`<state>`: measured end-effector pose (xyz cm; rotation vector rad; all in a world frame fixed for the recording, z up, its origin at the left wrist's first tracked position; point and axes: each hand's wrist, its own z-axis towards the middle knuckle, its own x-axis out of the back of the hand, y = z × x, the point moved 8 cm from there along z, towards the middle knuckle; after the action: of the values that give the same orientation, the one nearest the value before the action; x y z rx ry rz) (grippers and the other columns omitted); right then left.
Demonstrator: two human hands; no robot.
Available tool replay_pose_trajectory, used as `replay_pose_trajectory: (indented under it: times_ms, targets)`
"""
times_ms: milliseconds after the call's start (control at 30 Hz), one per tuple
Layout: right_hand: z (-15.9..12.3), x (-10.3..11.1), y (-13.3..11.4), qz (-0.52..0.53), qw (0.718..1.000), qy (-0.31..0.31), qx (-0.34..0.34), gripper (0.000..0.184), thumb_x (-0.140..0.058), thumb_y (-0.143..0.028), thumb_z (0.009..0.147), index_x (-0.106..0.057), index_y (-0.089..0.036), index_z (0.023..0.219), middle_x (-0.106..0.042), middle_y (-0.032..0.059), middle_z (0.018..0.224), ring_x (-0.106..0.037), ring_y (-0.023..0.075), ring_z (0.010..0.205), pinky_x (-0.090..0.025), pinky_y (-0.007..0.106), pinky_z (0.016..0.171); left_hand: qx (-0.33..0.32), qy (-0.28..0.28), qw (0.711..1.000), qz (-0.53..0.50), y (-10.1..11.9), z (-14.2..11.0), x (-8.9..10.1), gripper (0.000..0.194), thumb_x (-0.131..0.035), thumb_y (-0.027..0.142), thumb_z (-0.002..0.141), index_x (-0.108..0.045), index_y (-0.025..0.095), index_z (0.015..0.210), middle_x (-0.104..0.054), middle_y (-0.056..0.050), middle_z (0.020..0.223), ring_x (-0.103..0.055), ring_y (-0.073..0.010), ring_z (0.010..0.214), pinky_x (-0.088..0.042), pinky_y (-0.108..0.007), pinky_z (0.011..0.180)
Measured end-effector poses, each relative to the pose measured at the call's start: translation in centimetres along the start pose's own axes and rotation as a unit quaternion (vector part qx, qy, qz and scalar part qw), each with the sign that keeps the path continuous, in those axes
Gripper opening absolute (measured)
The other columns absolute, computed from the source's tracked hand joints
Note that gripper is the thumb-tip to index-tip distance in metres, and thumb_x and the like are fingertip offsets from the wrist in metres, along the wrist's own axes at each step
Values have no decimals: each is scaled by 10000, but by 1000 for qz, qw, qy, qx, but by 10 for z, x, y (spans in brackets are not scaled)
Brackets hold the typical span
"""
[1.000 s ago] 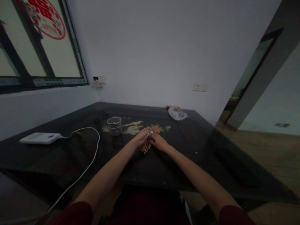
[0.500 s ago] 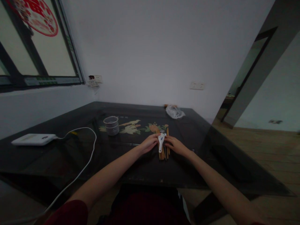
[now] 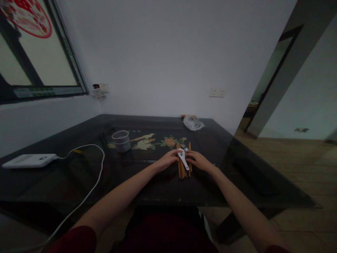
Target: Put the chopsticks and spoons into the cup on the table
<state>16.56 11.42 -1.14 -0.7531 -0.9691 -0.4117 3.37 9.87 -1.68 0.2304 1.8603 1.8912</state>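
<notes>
Swung since the earlier frame: white spoon [image 3: 183, 160], from a handle aimed nearly straight at the near table edge to a handle slanted off rightward. Judged step in hand: drawing loose utensils into 1 bundle. Probable demand of the next move: even pressure from 2 sides, without tipping the spoon off the top.

Nearest: dark red sleeves [image 3: 76, 240] and 2 bare forearms, reaching forward over the black table [image 3: 163, 191].

Next, wooden chopsticks [image 3: 181, 172], lying flat and pointing away from the body; larger group on the left, smaller group just apart on the right. On top, bowl end far and handle end near: the spoon, directly between 2 hands.

Left hand [image 3: 170, 159]: fingertips touching the bundle's left edge and the spoon's bowl; cannot tell firm grip from light touch. Right hand [image 3: 198, 160]: fingers slightly parted, curved in from the right against the bundle; cannot tell clamped from resting.

Far left, well apart: white power bank [image 3: 28, 160] with cable [image 3: 101, 168].

Just beyond the fingertips: shiny metal pieces [image 3: 186, 149], apparently spoon bowls, partly hidden.

Farther, left: gray holder [image 3: 122, 144], upright. Near the wall: crumpled plastic bag [image 3: 193, 123].
</notes>
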Motion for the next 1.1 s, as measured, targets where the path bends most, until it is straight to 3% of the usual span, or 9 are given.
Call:
replay_pose_trajectory:
  times_ms: [167, 367, 633, 800, 1100]
  targets:
    - [-1, 4, 4, -8, 1000, 6, -13, 255, -531, -295, 868, -673, -227, 1069, -644, 94, 1149, -555, 257, 1130, -415, 425, 977, -8, -12, 1000, 2, 2, 0, -2, 407, -548, -52, 614, -663, 153, 946, -612, -77, 1173, -529, -196, 1131, -308, -362, 1058]
    - [-2, 6, 6, 10, 1000, 7, -24, 244, -541, -282, 860, -681, -224, 1052, -655, 90, 1131, -563, 258, 1108, -418, 425, 963, 34, -34, 997, -65, -9, 3, 0, 381, -551, 1, 678, -650, 179, 1000, -593, -72, 1180, -511, -162, 1151, -306, -355, 1061]
    - [-2, 12, -1, 30, 999, 10, -26, 216, -535, -229, 852, -690, -211, 1001, -673, 88, 1070, -587, 247, 1051, -436, 407, 929, 48, -61, 995, -71, -10, 0, -6, 400, -582, 11, 683, -645, 199, 1031, -558, -65, 1226, -485, -159, 1178, -294, -348, 1068]
    - [-2, 14, -4, 31, 999, 16, -27, 215, -538, -161, 833, -689, -211, 978, -675, 79, 1048, -595, 229, 1024, -441, 382, 915, 47, -53, 995, -66, -9, 0, -5, 389, -577, 16, 685, -642, 194, 1025, -563, -71, 1228, -485, -165, 1182, -286, -366, 1075]
    - [-2, 12, 1, 36, 998, 34, -34, 182, -590, -222, 814, -679, -196, 970, -665, 84, 1000, -601, 220, 951, -448, 367, 864, 2, -39, 999, -36, -3, 3, -2, 393, -590, 19, 668, -642, 166, 1028, -610, -82, 1177, -523, -186, 1148, -280, -364, 1077]
